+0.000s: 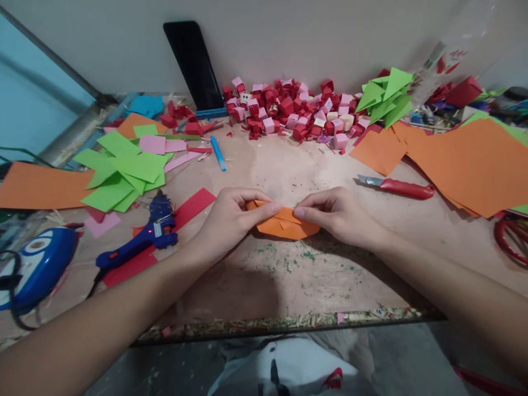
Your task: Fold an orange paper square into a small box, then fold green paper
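Observation:
A folded piece of orange paper (286,226) is held just above the table in front of me. My left hand (237,217) pinches its left end between thumb and fingers. At the right end, my right hand (336,214) grips the upper edge the same way. Creases and a small triangular flap show on the side facing me. Both thumbs lie along the top fold, with the other fingertips partly hidden behind the paper.
To the left are a blue glue gun (142,236), red paper strips (193,206) and green paper pieces (124,170). A utility knife (398,187) and orange sheets (466,165) lie to the right. Red and pink paper cubes (289,110), a phone (193,66) and a bottle (447,60) are behind.

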The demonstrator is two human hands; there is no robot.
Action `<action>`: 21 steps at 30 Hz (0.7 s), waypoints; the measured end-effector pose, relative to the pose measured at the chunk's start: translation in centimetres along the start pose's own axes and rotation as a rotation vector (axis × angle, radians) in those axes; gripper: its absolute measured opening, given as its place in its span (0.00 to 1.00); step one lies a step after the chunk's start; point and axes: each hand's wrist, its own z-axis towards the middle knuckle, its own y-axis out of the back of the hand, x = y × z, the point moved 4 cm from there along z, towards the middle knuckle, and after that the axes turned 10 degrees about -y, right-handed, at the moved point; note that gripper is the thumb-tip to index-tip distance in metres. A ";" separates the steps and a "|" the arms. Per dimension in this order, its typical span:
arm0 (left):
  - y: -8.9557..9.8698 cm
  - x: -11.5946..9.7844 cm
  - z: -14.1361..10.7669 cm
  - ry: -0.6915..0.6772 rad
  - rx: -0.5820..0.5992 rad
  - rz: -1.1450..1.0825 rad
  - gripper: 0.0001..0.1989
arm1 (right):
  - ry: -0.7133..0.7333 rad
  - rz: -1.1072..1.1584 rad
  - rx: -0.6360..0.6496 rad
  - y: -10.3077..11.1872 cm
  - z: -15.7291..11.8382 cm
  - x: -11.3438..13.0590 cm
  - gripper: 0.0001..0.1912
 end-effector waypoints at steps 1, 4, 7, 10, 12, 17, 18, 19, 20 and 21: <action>0.2 0.3 0.0 0.024 -0.038 -0.066 0.08 | 0.000 -0.010 -0.018 0.2 0.1 -0.1 0.16; 0.6 1.0 0.1 0.072 -0.154 -0.212 0.09 | -0.005 -0.026 -0.058 0.7 0.3 -0.3 0.16; 0.8 1.0 0.0 0.059 -0.220 -0.236 0.09 | -0.006 -0.012 -0.063 0.8 0.5 -0.4 0.15; 0.9 0.8 0.0 0.044 -0.275 -0.255 0.09 | -0.010 0.000 -0.069 0.9 0.6 -0.4 0.16; 1.1 0.7 0.0 0.051 -0.323 -0.280 0.09 | -0.027 0.026 -0.069 0.9 0.6 -0.4 0.15; 1.0 0.5 0.1 0.041 -0.344 -0.345 0.10 | -0.041 0.050 -0.101 1.0 0.5 -0.4 0.14; 0.9 0.5 0.1 0.041 -0.325 -0.364 0.10 | -0.036 0.056 -0.114 1.1 0.4 -0.3 0.14; 0.7 0.5 0.1 0.046 -0.299 -0.382 0.11 | -0.033 0.067 -0.126 1.1 0.4 -0.3 0.14; 0.5 0.6 0.0 0.057 -0.265 -0.395 0.11 | -0.034 0.081 -0.133 1.1 0.3 -0.3 0.14; 0.3 0.7 -0.1 0.074 -0.227 -0.401 0.12 | -0.040 0.100 -0.136 1.2 0.3 -0.3 0.15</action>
